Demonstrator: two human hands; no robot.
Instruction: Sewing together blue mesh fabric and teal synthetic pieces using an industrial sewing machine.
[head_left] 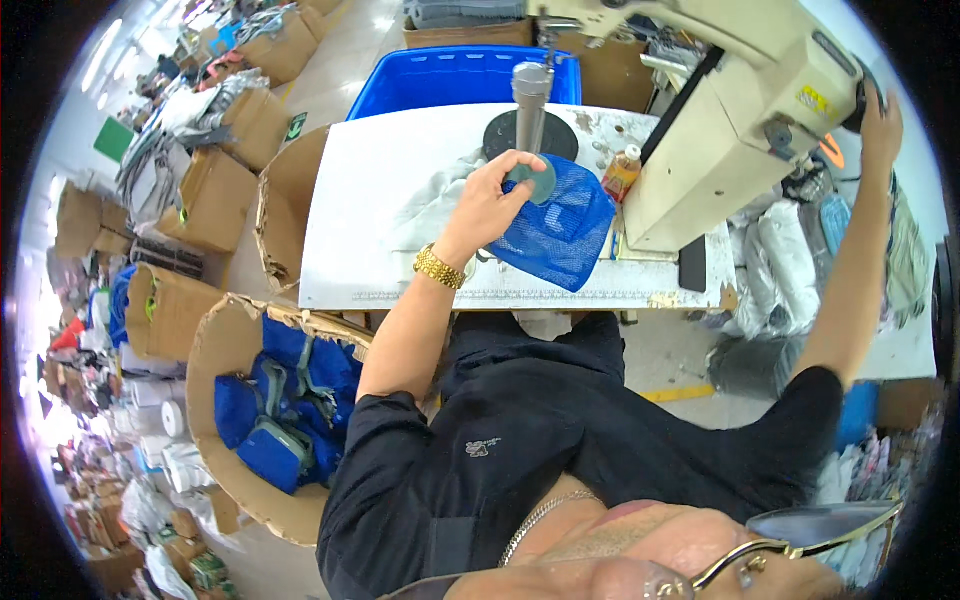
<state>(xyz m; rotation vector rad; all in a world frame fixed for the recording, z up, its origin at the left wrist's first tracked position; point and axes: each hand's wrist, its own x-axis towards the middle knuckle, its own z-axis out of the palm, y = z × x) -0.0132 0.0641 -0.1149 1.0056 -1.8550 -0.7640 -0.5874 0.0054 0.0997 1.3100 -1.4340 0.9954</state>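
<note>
My left hand (505, 185) pinches a blue mesh fabric piece (558, 240) at a round grey-green patch (540, 180), just below the top of an upright metal post (530, 90) on the cream sewing machine (700, 170). A black round base (498, 132) surrounds the post, partly hidden behind the fabric. At the upper right, my right hand (880, 130) grips the machine's handwheel (858, 100), its fingers curled over the rim. A pale cloth (425, 225) lies on the white table (355, 260) left of the mesh.
A drink bottle (622, 175) stands beside the machine. Behind the table is a blue bin (400, 75). A torn carton (210, 390) of blue pieces (270, 450) stands at lower left. Cartons (190, 200) and heaped goods line the left; white bundles (775, 270) sit at right.
</note>
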